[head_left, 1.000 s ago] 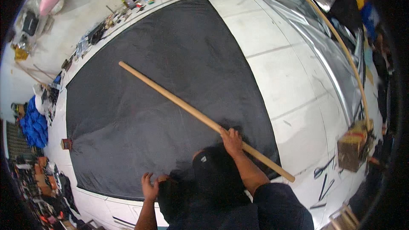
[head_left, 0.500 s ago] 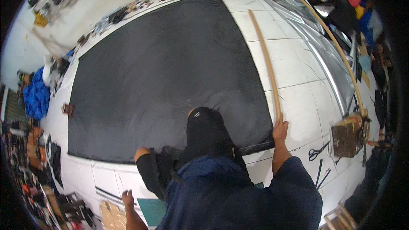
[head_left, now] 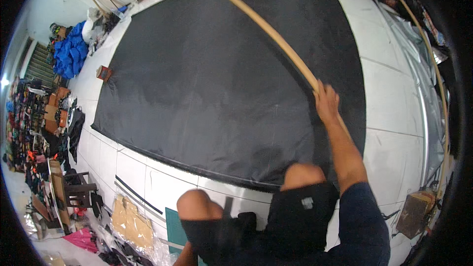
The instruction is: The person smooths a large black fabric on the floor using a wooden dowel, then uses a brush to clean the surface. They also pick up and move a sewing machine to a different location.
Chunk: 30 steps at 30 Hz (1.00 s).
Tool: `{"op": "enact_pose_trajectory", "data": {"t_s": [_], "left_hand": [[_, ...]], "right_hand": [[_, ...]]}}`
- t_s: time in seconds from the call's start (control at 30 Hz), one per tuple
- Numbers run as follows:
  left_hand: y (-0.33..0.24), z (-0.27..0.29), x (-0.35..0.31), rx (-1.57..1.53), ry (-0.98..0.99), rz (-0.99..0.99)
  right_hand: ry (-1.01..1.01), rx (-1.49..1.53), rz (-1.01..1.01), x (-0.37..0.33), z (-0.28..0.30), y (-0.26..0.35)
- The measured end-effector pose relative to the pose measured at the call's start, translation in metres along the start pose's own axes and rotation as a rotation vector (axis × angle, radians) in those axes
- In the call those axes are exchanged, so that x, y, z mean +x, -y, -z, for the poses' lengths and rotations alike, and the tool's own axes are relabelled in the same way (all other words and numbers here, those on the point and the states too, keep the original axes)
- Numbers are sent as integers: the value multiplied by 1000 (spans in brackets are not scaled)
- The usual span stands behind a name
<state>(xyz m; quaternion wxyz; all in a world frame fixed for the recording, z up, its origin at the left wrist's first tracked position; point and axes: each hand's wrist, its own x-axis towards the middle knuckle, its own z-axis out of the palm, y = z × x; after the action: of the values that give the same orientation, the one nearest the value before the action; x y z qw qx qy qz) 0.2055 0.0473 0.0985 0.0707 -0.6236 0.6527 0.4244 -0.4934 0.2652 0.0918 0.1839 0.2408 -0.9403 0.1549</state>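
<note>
A long, flat, light-wood stick [head_left: 268, 28] slants over the black sheet [head_left: 197, 79], its far end near the sheet's back edge. My right hand [head_left: 327, 102] is closed around the stick near its near end, and a short piece shows behind the hand along my forearm. A dark shadow runs beside the stick, so part of it seems raised above the sheet. The sheet lies spread on white floor tiles. Of my left arm only a bit of skin shows at the lower edge, beside my knee; the left hand's fingers are out of sight.
A small brown block [head_left: 104, 73] sits on the sheet's left edge. A green cutting mat [head_left: 173, 226], a dark strip [head_left: 138, 194] and tan pieces in clear plastic [head_left: 132, 222] lie at lower left. Silver sheeting [head_left: 419, 74] and a worn block [head_left: 416, 214] are at right; a blue bundle [head_left: 70, 50] is at far left.
My right hand has lifted the stick from the tiles right of the sheet and swung it leftward over the sheet. My view has turned left, and my left hand has dropped out of sight.
</note>
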Motion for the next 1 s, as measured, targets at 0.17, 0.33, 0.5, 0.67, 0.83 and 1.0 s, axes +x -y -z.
{"op": "enact_pose_trajectory", "data": {"t_s": [0.17,0.33,0.5,0.67,0.83,1.0], "left_hand": [[-53,4,101,323,-158,-607],[-77,60,186,-112,-254,-247],[-111,31,240,-627,-289,129],[-123,3,241,-889,-253,132],[-116,-6,236,-1158,-187,-12],[-87,6,230,-570,-667,-282]], "right_hand": [[254,32,198,37,-84,53],[431,171,410,-51,-66,100],[607,272,569,-147,-1,83],[750,337,675,-236,52,99],[841,392,560,-260,73,105],[702,330,560,-201,75,111]]}}
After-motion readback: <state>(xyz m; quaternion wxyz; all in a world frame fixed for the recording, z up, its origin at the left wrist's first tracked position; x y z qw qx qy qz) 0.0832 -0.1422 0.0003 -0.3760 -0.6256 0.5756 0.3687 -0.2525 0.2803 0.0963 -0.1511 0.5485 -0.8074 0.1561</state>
